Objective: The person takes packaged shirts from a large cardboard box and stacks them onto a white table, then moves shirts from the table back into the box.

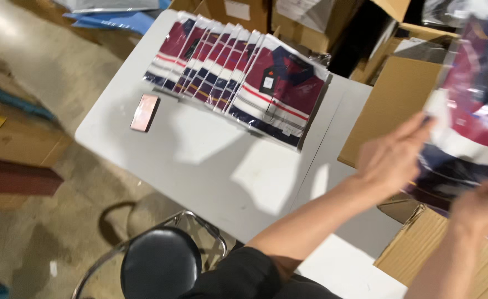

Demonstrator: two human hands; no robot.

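Two hands lift one clear-bagged maroon striped folded shirt (468,105) over brown cardboard cartons (404,94) (right of the white folding table (199,160)). Left hand (393,152) and right hand (484,202) fingers close on its lower edge; likely light, floppy, slippery.

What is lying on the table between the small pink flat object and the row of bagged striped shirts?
Nothing lies there. In the head view, only a narrow strip of bare white table separates the pink flat object from the row of bagged shirts.
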